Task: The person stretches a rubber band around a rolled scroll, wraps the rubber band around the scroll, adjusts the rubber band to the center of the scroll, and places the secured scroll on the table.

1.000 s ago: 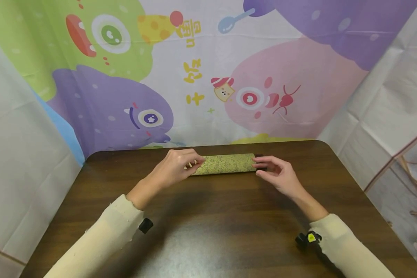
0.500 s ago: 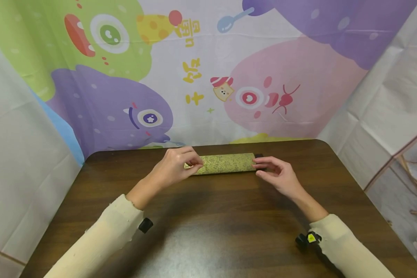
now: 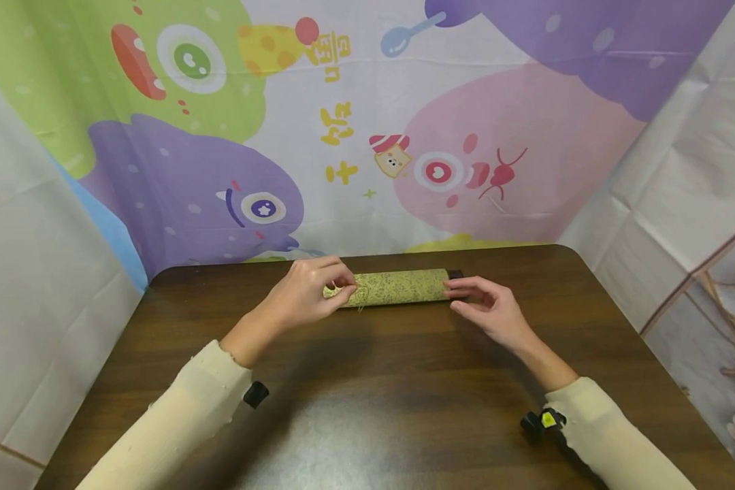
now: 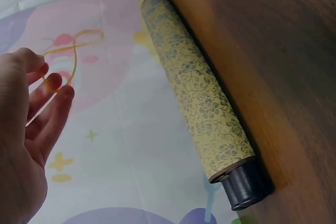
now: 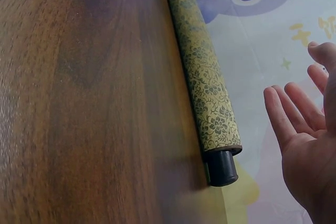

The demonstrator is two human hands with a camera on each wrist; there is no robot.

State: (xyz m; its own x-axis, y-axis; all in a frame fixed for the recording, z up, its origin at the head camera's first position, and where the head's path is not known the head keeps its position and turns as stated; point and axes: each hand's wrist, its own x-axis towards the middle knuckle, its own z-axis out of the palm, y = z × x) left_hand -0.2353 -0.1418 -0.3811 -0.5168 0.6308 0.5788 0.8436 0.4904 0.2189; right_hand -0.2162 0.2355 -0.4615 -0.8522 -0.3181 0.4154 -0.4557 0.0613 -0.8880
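A rolled-up scroll lies across the far part of the table, covered in yellow-green cloth with a dark floral pattern. Its black end knobs show clearly in both wrist views. Above the scroll's left part, my left hand pinches a thin yellow cord between thumb and fingertips. The cord forms a loose loop, and part of it hangs in front of the scroll in the head view. Near the scroll's right end is my right hand, fingers apart and relaxed, holding nothing; the right wrist view shows its open palm.
The dark brown wooden table extends toward me. A cloth backdrop with cartoon monsters hangs directly behind its far edge. Pale sheets hang at both sides.
Loose yellow cord has come into view below my left fingertips, against the scroll. My left hand has shifted very slightly. The right hand and the scroll stay practically in place.
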